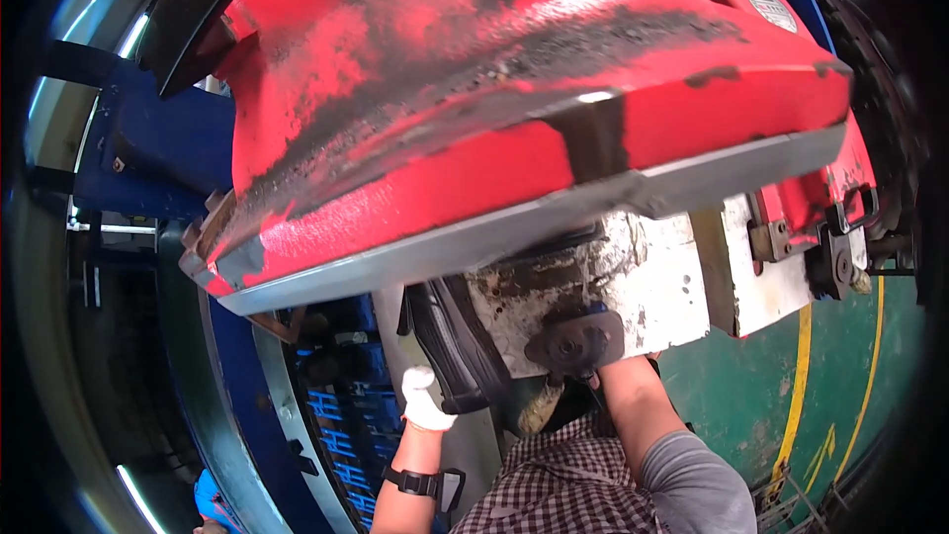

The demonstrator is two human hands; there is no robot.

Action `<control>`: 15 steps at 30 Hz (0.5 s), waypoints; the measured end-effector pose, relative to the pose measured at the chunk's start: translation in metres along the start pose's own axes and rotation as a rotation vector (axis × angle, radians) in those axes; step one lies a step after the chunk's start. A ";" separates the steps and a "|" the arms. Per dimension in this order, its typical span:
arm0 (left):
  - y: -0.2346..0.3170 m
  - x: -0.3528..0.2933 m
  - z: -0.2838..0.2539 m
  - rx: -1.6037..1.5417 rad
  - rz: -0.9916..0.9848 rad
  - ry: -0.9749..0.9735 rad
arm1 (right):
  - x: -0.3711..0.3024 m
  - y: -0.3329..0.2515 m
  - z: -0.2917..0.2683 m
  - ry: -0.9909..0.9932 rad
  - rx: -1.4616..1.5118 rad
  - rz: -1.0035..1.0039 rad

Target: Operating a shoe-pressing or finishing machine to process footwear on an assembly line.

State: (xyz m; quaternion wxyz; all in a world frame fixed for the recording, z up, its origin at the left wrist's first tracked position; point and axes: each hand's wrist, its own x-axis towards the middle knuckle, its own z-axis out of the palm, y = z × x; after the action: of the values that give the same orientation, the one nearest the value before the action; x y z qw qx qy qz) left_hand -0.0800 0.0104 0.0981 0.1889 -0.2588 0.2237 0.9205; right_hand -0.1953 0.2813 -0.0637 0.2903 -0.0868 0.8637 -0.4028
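Observation:
My left hand [425, 403], in a white glove, is beside the edge of a black ribbed part [455, 346]. Its fingers look curled together; whatever they may hold is hidden. My bare right forearm [633, 396] reaches up behind a worn white metal panel [662, 277], and the hand itself is out of sight. On the panel's lower edge sits a dark round fitting on a plate [571, 344], close to that forearm. A stained, light-coloured handle-like piece [542, 405] hangs below the fitting.
A large red machine casing [415, 198] with dark grime and a grey edge spans the space above my arms. Blue metal structure [158, 138] stands at the left, above blue racking [341, 445]. Green floor with yellow lines [801, 376] lies at the right. Another person's blue sleeve [210, 496] shows at lower left.

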 end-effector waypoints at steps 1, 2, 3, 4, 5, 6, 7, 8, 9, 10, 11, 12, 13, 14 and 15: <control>-0.001 -0.001 -0.013 -0.057 0.003 -0.004 | 0.019 -0.017 -0.006 0.007 -0.001 -0.001; -0.002 -0.003 -0.026 -0.116 0.007 -0.003 | 0.038 -0.036 -0.011 0.008 -0.002 -0.002; -0.004 -0.003 -0.035 -0.175 0.004 -0.006 | 0.054 -0.051 -0.017 0.013 -0.003 0.003; -0.006 -0.002 -0.042 -0.235 -0.001 -0.009 | 0.066 -0.061 -0.023 0.020 -0.005 0.009; -0.005 -0.009 -0.048 -0.229 0.018 -0.004 | 0.075 -0.072 -0.020 0.012 0.004 -0.007; -0.007 -0.009 -0.051 -0.262 0.021 -0.007 | 0.062 -0.059 -0.019 0.017 -0.003 0.002; -0.006 -0.013 -0.053 -0.285 0.042 -0.001 | 0.044 -0.044 -0.011 0.013 0.001 -0.009; -0.008 -0.011 -0.053 -0.313 0.045 -0.002 | 0.031 -0.034 -0.008 0.019 -0.001 -0.002; -0.009 -0.008 -0.052 -0.308 0.046 -0.037 | 0.020 -0.027 -0.006 0.020 -0.002 0.006; -0.010 -0.006 -0.049 -0.312 0.043 -0.040 | 0.021 -0.022 -0.007 0.021 -0.003 0.013; -0.010 -0.006 -0.043 -0.252 0.050 -0.031 | 0.011 -0.010 -0.005 0.019 0.000 0.018; -0.010 -0.008 -0.041 -0.192 0.063 -0.019 | 0.006 -0.009 0.002 0.011 0.005 0.017; -0.011 -0.010 -0.046 -0.193 0.070 -0.012 | -0.013 0.000 0.018 0.003 0.010 0.015; -0.010 -0.013 -0.053 -0.214 0.074 0.032 | -0.026 0.003 0.027 -0.002 0.013 0.014; -0.012 -0.010 -0.059 -0.240 0.057 0.070 | -0.014 0.000 0.012 0.004 0.011 0.031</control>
State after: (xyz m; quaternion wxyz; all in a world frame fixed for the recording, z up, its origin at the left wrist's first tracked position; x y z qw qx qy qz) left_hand -0.0435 -0.0120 0.0551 0.1224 -0.3049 0.1258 0.9361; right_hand -0.1773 0.2790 -0.0640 0.2954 -0.0709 0.8633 -0.4031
